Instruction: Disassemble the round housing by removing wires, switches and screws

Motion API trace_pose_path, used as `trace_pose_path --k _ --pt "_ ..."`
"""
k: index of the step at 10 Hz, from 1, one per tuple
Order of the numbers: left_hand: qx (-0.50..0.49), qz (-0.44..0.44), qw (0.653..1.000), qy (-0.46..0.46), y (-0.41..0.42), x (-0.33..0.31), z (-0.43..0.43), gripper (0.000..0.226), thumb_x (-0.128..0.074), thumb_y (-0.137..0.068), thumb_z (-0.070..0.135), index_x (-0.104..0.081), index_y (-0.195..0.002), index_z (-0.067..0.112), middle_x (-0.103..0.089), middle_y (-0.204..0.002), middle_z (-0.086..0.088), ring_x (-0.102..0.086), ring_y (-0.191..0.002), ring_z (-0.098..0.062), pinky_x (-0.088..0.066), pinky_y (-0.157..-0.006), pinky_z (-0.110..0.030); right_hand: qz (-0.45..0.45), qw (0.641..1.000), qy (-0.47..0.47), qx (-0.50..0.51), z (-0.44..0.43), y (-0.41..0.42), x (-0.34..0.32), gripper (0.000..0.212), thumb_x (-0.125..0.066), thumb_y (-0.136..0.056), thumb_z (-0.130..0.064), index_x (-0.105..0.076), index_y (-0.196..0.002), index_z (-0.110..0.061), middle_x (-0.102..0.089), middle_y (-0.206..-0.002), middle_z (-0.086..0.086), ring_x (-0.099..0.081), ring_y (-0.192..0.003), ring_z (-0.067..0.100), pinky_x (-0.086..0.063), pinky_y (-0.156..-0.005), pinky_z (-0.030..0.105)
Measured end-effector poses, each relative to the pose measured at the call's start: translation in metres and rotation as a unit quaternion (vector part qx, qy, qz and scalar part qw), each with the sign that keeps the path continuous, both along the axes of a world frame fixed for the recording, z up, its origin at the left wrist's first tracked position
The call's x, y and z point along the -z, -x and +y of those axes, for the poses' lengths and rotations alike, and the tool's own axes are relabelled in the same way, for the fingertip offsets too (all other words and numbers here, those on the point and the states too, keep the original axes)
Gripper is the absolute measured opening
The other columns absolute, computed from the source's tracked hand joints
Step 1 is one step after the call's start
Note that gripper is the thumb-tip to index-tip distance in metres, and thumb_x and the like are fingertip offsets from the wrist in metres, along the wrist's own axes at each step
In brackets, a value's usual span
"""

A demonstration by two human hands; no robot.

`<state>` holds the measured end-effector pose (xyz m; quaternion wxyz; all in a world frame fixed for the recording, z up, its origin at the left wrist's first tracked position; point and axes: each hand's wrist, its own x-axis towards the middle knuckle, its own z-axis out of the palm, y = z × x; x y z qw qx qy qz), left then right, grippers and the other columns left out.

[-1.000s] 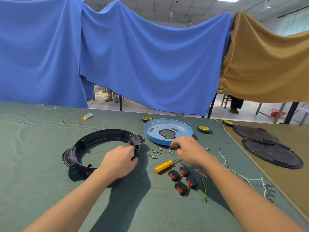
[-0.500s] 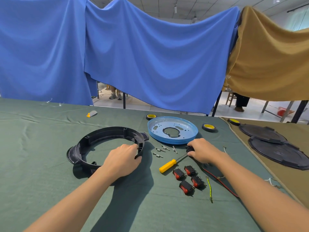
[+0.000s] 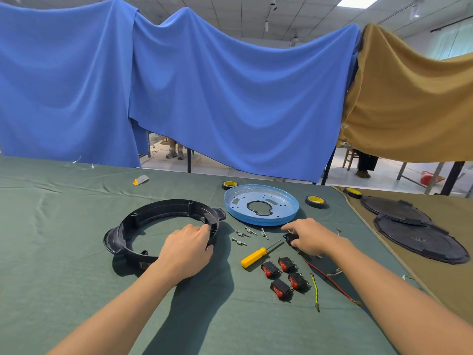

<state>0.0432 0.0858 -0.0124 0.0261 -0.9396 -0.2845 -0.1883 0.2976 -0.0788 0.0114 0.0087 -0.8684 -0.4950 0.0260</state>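
Yellow screwdriver (image 3: 254, 257), loose screws (image 3: 240, 242) between black housing (image 3: 163, 207) and switch (image 3: 290, 239) in right hand (image 3: 311, 237).

Housing ring (image 3: 163, 208): matt black plastic. Blue plate (image 3: 281, 203): smooth, glossy painted metal. Desk (image 3: 51, 226) cloth: matt green weave.

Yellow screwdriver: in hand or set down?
Set down: yellow screwdriver lies flat on the green cloth, untouched. Left hand holds the housing ring, right hand grips a black switch.
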Motion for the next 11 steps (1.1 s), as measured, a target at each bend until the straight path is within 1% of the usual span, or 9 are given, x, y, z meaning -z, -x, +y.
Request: trace_pose_path --k 1,2,3,4,5,7,9,10,11 --pt "-0.010 0.009 1.000 -0.024 0.003 0.000 -0.003 0.036 -0.042 -0.098 0.039 -0.049 -0.126 0.018 -0.061 -0.118 0.000 -0.054 -0.112 -0.022 -0.043 -0.086 -0.034 -0.012 1.000 -0.012 0.010 -0.002 0.004 -0.003 0.053 -0.055 -0.094 -0.021 -0.041 -0.144 -0.027 -0.049 -0.142 0.001 -0.045 -0.128 0.022 -0.040 -0.106 0.043" --pt "0.002 -0.002 0.993 -0.114 0.012 0.000 -0.015 0.025 -0.059 -0.091 0.036 -0.061 -0.106 0.015 -0.065 -0.100 -0.001 -0.059 -0.097 -0.025 -0.047 -0.078 -0.036 -0.081 0.994 -0.068 0.028 -0.005 0.023 -0.002 0.043 -0.049 -0.095 -0.022 -0.049 -0.138 -0.027 -0.054 -0.135 0.003 -0.046 -0.123 0.025 -0.039 -0.103 0.045" --pt "-0.008 -0.051 0.987 -0.151 0.021 0.006 -0.028 0.023 -0.085 -0.065 0.019 -0.064 -0.070 0.011 -0.060 -0.065 -0.004 -0.059 -0.061 -0.029 -0.045 -0.054 -0.036 -0.041 0.988 -0.143 -0.033 -0.009 0.061 0.009 0.034 -0.049 -0.096 -0.027 -0.059 -0.128 -0.028 -0.056 -0.127 -0.001 -0.046 -0.117 0.020 -0.038 -0.101 0.041" --pt "-0.044 -0.084 0.990 -0.100 0.024 0.016 -0.035 0.028 -0.086 -0.058 0.004 -0.059 -0.059 0.011 -0.057 -0.055 -0.003 -0.057 -0.054 -0.028 -0.043 -0.053 -0.034 -0.025 0.979 -0.184 -0.083 -0.015 0.095 0.024 0.030 -0.048 -0.095 -0.031 -0.064 -0.121 -0.029 -0.058 -0.120 -0.004 -0.046 -0.111 0.017 -0.037 -0.096 0.038" --pt "-0.052 -0.098 0.994 -0.019 0.020 0.024 -0.031 0.012 -0.068 -0.081 -0.001 -0.064 -0.076 0.008 -0.065 -0.073 -0.005 -0.060 -0.077 -0.030 -0.036 -0.078 -0.036 -0.046 0.972 -0.216 -0.080 -0.016 0.118 0.035 0.029 -0.045 -0.095 -0.027 -0.066 -0.116 -0.028 -0.059 -0.115 -0.003 -0.045 -0.107 0.019 -0.034 -0.093 0.036" --pt "-0.055 -0.114 0.992 0.002 0.016 0.030 -0.037 0.019 -0.049 -0.098 0.026 -0.059 -0.111 0.016 -0.061 -0.116 0.001 -0.049 -0.115 -0.022 -0.021 -0.098 -0.034 -0.117 0.964 -0.225 -0.085 -0.013 0.139 0.051 0.033 -0.043 -0.093 -0.021 -0.064 -0.119 -0.022 -0.061 -0.116 -0.001 -0.043 -0.111 0.021 -0.030 -0.092 0.036" --pt "-0.060 -0.083 0.994 -0.038 0.035 0.043 -0.056 0.062 -0.048 -0.096 0.042 -0.029 -0.150 0.019 -0.034 -0.152 0.005 -0.028 -0.140 -0.017 -0.006 -0.113 -0.037 -0.075 0.957 -0.268 -0.081 -0.033 0.145 0.034 0.028 -0.047 -0.096 -0.026 -0.066 -0.116 -0.023 -0.061 -0.116 -0.002 -0.044 -0.111 0.018 -0.032 -0.092 0.035" --pt "-0.060 -0.090 0.993 -0.050 0.038 0.045 -0.055 0.062 -0.046 -0.096 0.042 -0.027 -0.151 0.020 -0.034 -0.152 0.005 -0.027 -0.141 -0.017 -0.006 -0.115 -0.037 0.033 0.925 -0.378 -0.039 -0.056 0.156 -0.008 0.023 -0.056 -0.094 -0.022 -0.071 -0.111 -0.019 -0.067 -0.112 -0.002 -0.054 -0.106 0.014 -0.040 -0.095 0.033" --pt "-0.065 -0.079 0.994 -0.050 0.037 0.046 -0.056 0.062 -0.045 -0.096 0.042 -0.027 -0.152 0.020 -0.034 -0.152 0.004 -0.027 -0.141 -0.017 -0.006 -0.115 -0.037 0.115 0.843 -0.521 -0.066 -0.106 0.168 -0.051 0.014 -0.064 -0.089 -0.024 -0.075 -0.098 -0.025 -0.072 -0.094 -0.012 -0.065 -0.084 0.005 -0.050 -0.079 0.022"
